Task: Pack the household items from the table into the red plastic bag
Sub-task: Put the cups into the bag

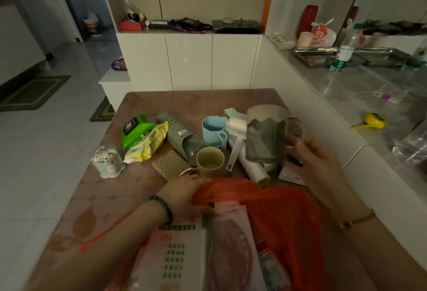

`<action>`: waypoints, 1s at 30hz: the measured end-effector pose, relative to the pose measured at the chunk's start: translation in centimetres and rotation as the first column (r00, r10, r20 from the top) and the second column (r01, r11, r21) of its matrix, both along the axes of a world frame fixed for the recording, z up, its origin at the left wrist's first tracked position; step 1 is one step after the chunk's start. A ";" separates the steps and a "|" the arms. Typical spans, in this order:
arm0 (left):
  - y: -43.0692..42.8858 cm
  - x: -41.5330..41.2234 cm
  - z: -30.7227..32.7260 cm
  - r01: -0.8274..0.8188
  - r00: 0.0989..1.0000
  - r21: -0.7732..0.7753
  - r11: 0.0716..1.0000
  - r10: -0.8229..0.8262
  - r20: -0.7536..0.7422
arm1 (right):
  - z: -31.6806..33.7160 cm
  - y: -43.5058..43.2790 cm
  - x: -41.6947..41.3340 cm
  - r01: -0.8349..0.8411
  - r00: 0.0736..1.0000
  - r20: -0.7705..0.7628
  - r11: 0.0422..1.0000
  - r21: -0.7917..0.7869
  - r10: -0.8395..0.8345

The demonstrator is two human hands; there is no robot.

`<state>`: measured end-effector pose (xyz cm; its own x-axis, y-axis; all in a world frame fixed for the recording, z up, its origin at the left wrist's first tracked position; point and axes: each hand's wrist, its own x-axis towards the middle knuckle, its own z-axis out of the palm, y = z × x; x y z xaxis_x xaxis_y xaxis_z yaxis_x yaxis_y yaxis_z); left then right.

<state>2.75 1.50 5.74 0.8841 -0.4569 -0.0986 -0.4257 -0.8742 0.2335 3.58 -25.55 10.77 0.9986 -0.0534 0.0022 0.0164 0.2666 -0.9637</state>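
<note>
The left hand [184,192] grips the rim of the red plastic bag [284,217] at six o'clock on the brown table [147,99]. The right hand [316,159] holds a grey-and-beige mug [265,138] by its handle at three o'clock.

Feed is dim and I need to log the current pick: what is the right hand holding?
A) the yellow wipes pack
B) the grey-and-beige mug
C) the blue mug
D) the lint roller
B: the right hand grips the grey-and-beige mug by its handle above the table, while the blue mug, yellow wipes pack and lint roller sit on it with no hand on them.
</note>
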 end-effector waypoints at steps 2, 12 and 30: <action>-0.8 0.4 0.0 -0.063 0.998 -0.076 0.995 0.062 -0.015 | -0.1 1.3 -4.3 -0.206 0.977 -0.048 0.978 0.042 0.208; -1.4 0.9 3.8 -0.400 0.913 -0.674 0.622 0.203 -0.355 | -6.9 3.8 -10.2 0.055 0.983 0.132 0.473 -0.879 0.130; 0.2 -2.5 2.4 -0.073 0.951 -0.526 0.848 -0.098 -0.291 | -2.6 -4.4 -4.4 -0.220 0.975 -0.209 0.257 -0.941 0.070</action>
<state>0.29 1.70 8.10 0.8452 -0.5257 -0.0963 -0.2713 -0.5772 0.7702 -0.82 -29.99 8.15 0.9858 0.0588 -0.1575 -0.0304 -0.8591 -0.5109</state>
